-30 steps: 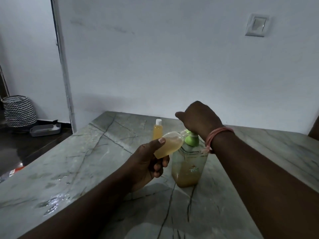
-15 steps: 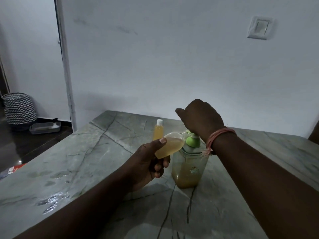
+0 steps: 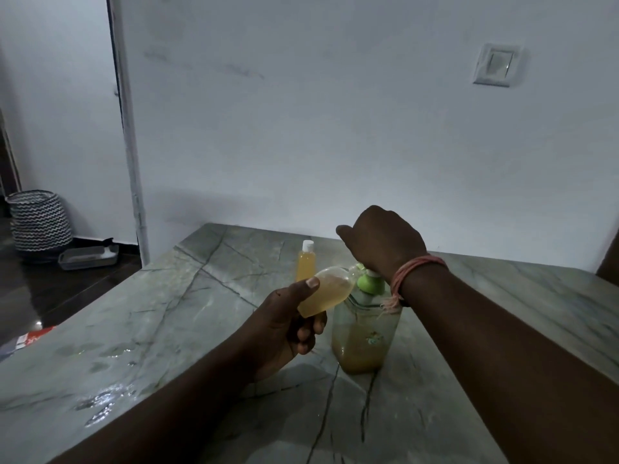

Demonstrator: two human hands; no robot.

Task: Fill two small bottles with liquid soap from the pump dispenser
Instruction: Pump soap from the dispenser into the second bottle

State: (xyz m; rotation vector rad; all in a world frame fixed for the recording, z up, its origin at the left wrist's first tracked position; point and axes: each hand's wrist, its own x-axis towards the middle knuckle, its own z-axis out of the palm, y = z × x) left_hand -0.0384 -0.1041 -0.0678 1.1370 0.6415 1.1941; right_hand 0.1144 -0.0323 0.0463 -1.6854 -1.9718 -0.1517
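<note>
Bottle [image 3: 326, 293] in your left hand [image 3: 288, 329]: soft, light, likely slippery; fingers wrap its base, keep mouth at spout. Right hand [image 3: 382, 242] presses pump dispenser [image 3: 366, 333]; fingers' closure unclear.

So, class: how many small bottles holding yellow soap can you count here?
2: one capped bottle standing on the table behind, one tilted bottle in the left hand at the pump. None seem hidden.

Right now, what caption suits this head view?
Left hand tilts a small bottle at the pump dispenser; right hand presses on top.
</note>
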